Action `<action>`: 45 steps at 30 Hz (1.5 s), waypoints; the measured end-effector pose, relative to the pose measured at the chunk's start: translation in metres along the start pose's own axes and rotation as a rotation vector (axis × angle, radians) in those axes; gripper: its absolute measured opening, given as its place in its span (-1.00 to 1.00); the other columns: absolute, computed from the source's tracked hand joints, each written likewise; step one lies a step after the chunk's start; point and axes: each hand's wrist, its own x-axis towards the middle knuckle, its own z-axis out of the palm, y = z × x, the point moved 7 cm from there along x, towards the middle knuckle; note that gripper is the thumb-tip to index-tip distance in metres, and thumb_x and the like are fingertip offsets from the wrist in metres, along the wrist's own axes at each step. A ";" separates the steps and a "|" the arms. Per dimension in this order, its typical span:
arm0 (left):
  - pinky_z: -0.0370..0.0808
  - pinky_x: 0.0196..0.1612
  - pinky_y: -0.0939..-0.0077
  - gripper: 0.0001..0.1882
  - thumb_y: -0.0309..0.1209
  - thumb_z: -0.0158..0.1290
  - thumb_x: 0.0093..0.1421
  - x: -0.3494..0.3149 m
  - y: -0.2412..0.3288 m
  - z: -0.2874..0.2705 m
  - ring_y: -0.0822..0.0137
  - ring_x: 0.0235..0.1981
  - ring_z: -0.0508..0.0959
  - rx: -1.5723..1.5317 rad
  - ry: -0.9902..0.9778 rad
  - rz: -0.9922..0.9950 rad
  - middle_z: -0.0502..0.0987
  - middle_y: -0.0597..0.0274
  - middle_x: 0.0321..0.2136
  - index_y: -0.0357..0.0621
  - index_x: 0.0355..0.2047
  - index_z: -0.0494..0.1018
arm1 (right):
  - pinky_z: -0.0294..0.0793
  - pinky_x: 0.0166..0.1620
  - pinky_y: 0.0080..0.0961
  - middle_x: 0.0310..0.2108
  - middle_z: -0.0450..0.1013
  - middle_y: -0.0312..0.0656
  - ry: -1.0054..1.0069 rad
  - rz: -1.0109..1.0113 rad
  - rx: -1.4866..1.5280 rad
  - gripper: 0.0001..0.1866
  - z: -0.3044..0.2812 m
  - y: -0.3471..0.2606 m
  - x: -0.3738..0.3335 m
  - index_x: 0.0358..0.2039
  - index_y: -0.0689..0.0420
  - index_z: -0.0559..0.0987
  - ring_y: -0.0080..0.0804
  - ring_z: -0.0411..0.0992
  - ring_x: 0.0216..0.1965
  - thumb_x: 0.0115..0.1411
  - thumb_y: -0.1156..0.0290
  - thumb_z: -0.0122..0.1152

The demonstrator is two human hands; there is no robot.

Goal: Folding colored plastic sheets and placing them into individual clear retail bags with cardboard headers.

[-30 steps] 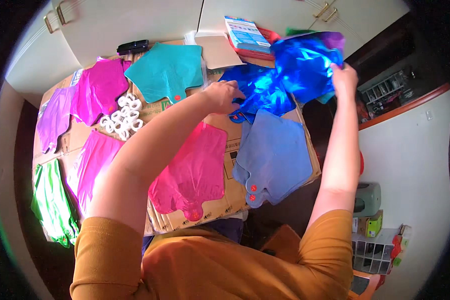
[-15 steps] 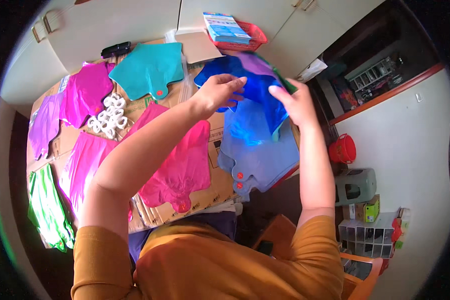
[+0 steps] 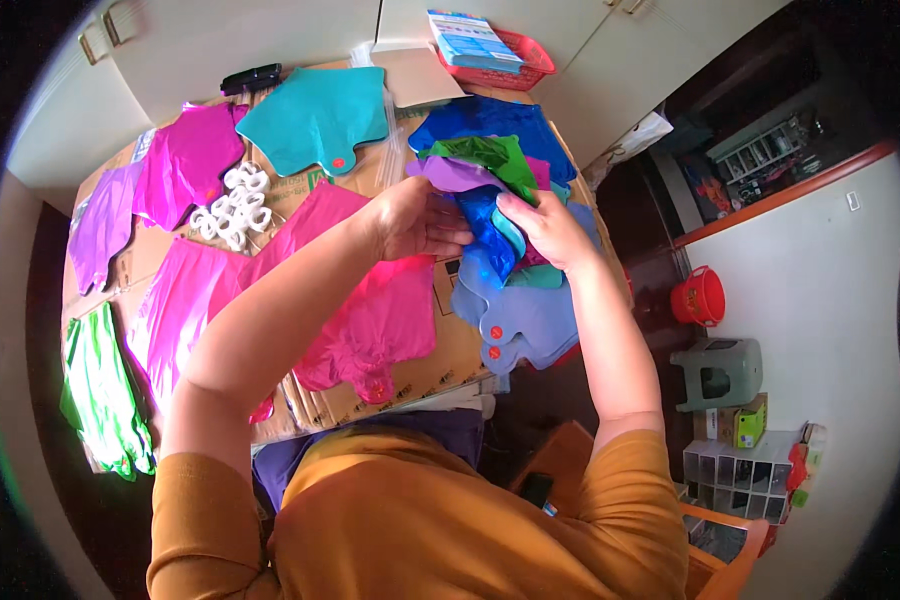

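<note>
A bundle of flat, uninflated foil balloons [image 3: 489, 247] in blue, lilac, green, teal and magenta is bunched between my hands above the right part of the cardboard. My right hand [image 3: 550, 230] pinches it from the right, thumb on top. My left hand [image 3: 422, 220] curls its fingers at the bundle's left edge, beside the lilac balloon [image 3: 460, 174]; its thumb is hidden. Under the bundle lie light-blue foil balloons [image 3: 530, 320] with round red marks on their tails. A dark-blue balloon [image 3: 530, 125] lies just behind it.
Cardboard [image 3: 410, 375] covers the table. Around lie pink [image 3: 390, 320], teal [image 3: 315, 115], magenta [image 3: 188, 160], purple [image 3: 105, 220] and green [image 3: 107, 390] foil balloons, and white ribbon rolls [image 3: 232, 212]. A red basket [image 3: 530, 70] stands at the back, a grey stool [image 3: 720, 370] right.
Both hands have drawn the bundle nearer and bunched it, so its green, lilac and magenta layers show. The dark-blue balloon behind is more exposed. The whole view has shifted slightly.
</note>
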 end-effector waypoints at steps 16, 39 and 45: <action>0.59 -0.27 0.23 -0.81 -0.41 0.06 0.21 -0.015 -0.019 -0.025 0.12 -0.40 0.61 0.118 -0.003 0.040 0.41 0.17 -0.33 -0.21 -0.20 0.38 | 0.42 -0.24 -0.37 -0.40 0.50 0.07 0.090 -0.177 -0.353 -0.67 0.021 -0.017 -0.004 -0.18 0.30 0.51 -0.25 0.52 -0.34 0.24 0.26 0.06; 0.56 -0.15 0.18 -0.77 -0.38 -0.13 0.29 -0.024 -0.022 -0.004 0.19 -0.22 0.58 0.048 0.063 0.160 0.55 0.12 -0.24 -0.19 -0.11 0.41 | 0.54 -0.21 -0.16 -0.33 0.50 0.14 0.184 -0.053 -1.039 -0.45 0.082 -0.037 -0.032 -0.04 0.34 0.39 0.03 0.52 -0.32 -0.07 0.35 0.17; 0.50 -0.22 0.46 -0.79 -0.43 -0.03 0.20 -0.022 0.000 -0.008 0.41 -0.35 0.54 0.441 0.143 0.477 0.58 0.20 -0.32 -0.26 -0.21 0.50 | 0.50 -0.32 -0.17 -0.41 0.49 0.02 0.344 -0.243 -1.084 -0.76 0.079 -0.025 -0.030 -0.33 0.24 0.48 -0.02 0.50 -0.40 -0.08 0.53 0.20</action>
